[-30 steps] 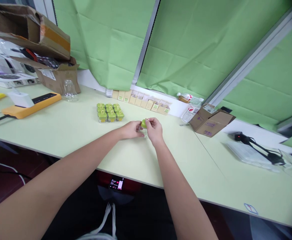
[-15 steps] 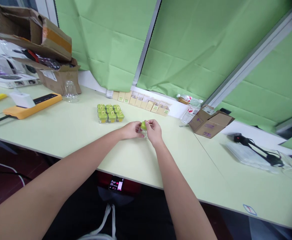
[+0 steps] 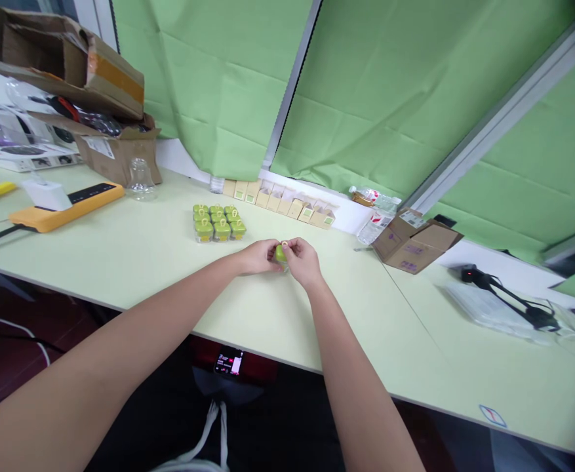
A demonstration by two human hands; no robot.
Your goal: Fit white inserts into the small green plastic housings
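My left hand (image 3: 261, 255) is closed around the side of a small clear container with a green lid (image 3: 280, 253) and a pale loop on top. My right hand (image 3: 303, 261) has its thumb and fingers pressed on the lid's top and right side. Fingers hide much of the clear body; whether the lid sits fully down I cannot tell. To the left and farther back, several matching green-lidded containers (image 3: 219, 224) stand close together in rows, each with a loop on its lid.
A row of small tan cartons (image 3: 277, 198) lines the wall. An orange power strip (image 3: 71, 206), a clear glass-like vessel (image 3: 140, 180) and cardboard boxes (image 3: 110, 154) stand left. At right are plastic bottles (image 3: 373, 226), an open carton (image 3: 412, 246) and a black device (image 3: 508, 298).
The green lid and my right hand have come down a little, and the lid now sits lower between my hands. My left hand has hardly moved.
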